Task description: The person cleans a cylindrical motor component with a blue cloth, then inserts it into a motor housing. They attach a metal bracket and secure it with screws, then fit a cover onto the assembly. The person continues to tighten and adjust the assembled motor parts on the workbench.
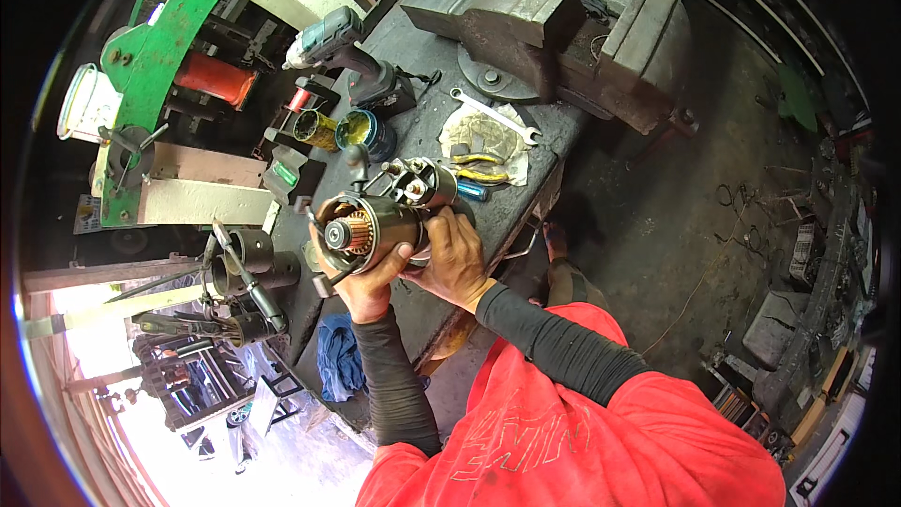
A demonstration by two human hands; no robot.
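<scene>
A starter motor (383, 227) is held above the workbench, its open end tilted up toward me. Inside that end the copper commutator (351, 233) shows, with loose brush leads around the rim. The smaller solenoid (420, 184) sits along the motor's far right side. My left hand (368, 287) is closed round the lower left of the housing, thumb on its side. From the right, my right hand (452, 258) grips the housing with bent fingers; its fingertips are partly hidden behind the motor.
On the bench lie a cordless impact driver (352, 61), grease tins (368, 135), a combination wrench (496, 116) and yellow-handled pliers (481, 169) on a cloth. A big vise (526, 14) stands at the far side. A blue rag (340, 357) lies near the front edge.
</scene>
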